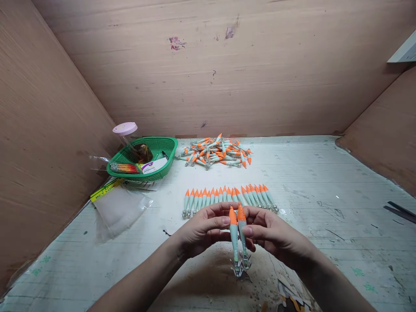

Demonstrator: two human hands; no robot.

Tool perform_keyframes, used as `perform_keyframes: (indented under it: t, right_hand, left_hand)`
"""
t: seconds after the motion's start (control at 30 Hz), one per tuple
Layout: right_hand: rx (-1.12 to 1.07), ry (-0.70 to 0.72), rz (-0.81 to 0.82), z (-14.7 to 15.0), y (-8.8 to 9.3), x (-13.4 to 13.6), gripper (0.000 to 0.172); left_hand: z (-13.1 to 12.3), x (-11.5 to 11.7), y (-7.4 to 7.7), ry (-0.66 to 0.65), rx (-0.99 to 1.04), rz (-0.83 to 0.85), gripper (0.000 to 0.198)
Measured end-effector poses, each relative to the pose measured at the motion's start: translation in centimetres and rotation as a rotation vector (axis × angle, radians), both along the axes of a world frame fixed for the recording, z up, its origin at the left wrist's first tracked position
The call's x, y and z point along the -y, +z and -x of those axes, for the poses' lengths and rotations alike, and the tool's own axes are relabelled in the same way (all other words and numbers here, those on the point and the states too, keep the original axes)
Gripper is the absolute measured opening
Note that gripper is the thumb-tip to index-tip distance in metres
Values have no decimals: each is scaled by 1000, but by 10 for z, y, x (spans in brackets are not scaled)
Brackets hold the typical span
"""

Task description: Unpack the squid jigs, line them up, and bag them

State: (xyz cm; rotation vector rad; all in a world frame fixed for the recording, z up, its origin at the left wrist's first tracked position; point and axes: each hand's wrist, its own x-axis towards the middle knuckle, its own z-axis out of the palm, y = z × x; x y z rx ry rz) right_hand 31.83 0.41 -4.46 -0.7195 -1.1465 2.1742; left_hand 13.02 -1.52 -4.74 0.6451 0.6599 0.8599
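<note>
Two squid jigs with orange tops, pale bodies and metal hook crowns hang side by side between my hands, hooks downward. My left hand (209,225) pinches the left squid jig (234,234) between thumb and fingers. The right squid jig (242,221) is gripped by my right hand (268,227), its thumb on the pale body. Just beyond my hands lies a row of squid jigs (208,198), orange ends away from me, partly hidden by my fingers. Farther back is a loose pile of squid jigs (216,152).
At the left, a green basket (173,151) holds a lidded clear jar (126,141), packed jigs (126,168) and a card. Clear plastic bags (125,208) lie before it. Dark strips (401,212) are at the right. Wooden panels (208,86) enclose the table.
</note>
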Motion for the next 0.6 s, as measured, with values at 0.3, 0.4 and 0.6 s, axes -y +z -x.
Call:
perform_keyframes:
  t: [0.3, 0.4, 0.6]
  right_hand:
    - [5, 9, -5, 2, 2, 6, 28]
    - [37, -9, -27, -3, 0, 2, 29]
    - [359, -407, -129, -55, -4, -50, 36]
  left_hand:
    - [-1, 1, 1, -12, 4, 3, 34]
    - [-2, 1, 0, -7, -3, 17, 34]
    - [-2, 0, -6, 29, -22, 59, 35]
